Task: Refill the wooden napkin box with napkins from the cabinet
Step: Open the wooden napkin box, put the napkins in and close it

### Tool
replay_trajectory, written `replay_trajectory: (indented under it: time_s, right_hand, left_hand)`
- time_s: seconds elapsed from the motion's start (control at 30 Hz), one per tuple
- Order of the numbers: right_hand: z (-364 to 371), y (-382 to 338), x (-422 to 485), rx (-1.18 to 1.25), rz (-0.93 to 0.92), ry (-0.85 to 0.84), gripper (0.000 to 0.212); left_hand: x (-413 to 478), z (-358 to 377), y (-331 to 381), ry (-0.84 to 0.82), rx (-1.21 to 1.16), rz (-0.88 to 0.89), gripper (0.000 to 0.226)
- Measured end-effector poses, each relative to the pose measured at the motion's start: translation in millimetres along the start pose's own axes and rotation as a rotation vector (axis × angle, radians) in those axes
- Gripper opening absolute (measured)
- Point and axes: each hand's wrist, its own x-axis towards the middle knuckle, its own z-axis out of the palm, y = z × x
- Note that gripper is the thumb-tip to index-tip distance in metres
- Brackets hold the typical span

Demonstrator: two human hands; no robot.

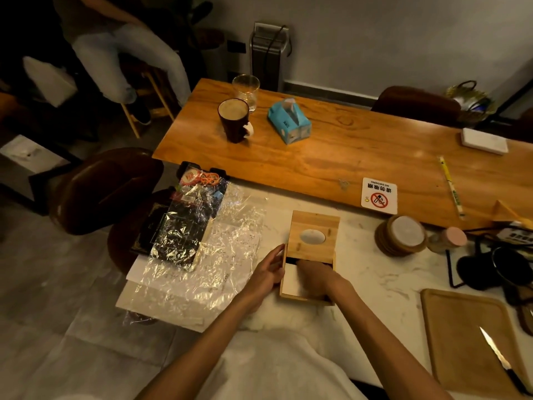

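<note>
My left hand (266, 274) braces the napkin box (310, 297), fingers spread; my right hand (313, 272) presses napkins (291, 281) flat, keeping the edges under the lid (313, 236).

white marble counter (369, 272): wooden napkin box (313, 246) near centre, lid slid back; crinkled clear plastic wrap (207, 255) over white paper sheets (161, 301) at left edge; stack of round coasters (402, 235) to the right, small pink-capped jar (450, 239) just beside it; wooden tray (467, 339) at near right. adjoining wooden table (331, 157): dark mug (234, 119), clear glass (246, 90) behind it, blue tissue pack (290, 121), no-smoking sign (379, 195), wrapped chopsticks (450, 184), white pad (484, 140).
</note>
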Motion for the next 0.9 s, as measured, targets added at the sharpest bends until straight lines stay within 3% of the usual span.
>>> replay_trajectory:
  time_s: [0.17, 0.37, 0.6, 0.7, 0.9]
  right_hand:
    - [3.3, -8.1, -0.9, -0.030, 0.117, -0.016, 0.039]
    - [15.1, -12.9, -6.9, -0.178, 0.171, 0.081, 0.043]
    - [8.8, -12.5, -10.6, 0.074, 0.143, 0.037, 0.058]
    - [9.6, -16.0, -14.4, 0.068, 0.138, 0.027, 0.063]
    - [1.4, -6.2, -34.7, 0.107, 0.080, 0.108, 0.047]
  left_hand:
    - [-3.4, 1.6, 1.9, 0.002, 0.018, 0.020, 0.054]
    - [-2.4, 4.0, -1.3, 0.048, 0.109, 0.009, 0.049]
    - [-1.8, 3.6, -0.4, 0.032, 0.140, 0.008, 0.049]
    - [-3.5, 3.9, -0.3, 0.033, 0.181, 0.016, 0.048]
    - [-5.1, 10.0, -4.8, 0.100, 0.463, 0.150, 0.042]
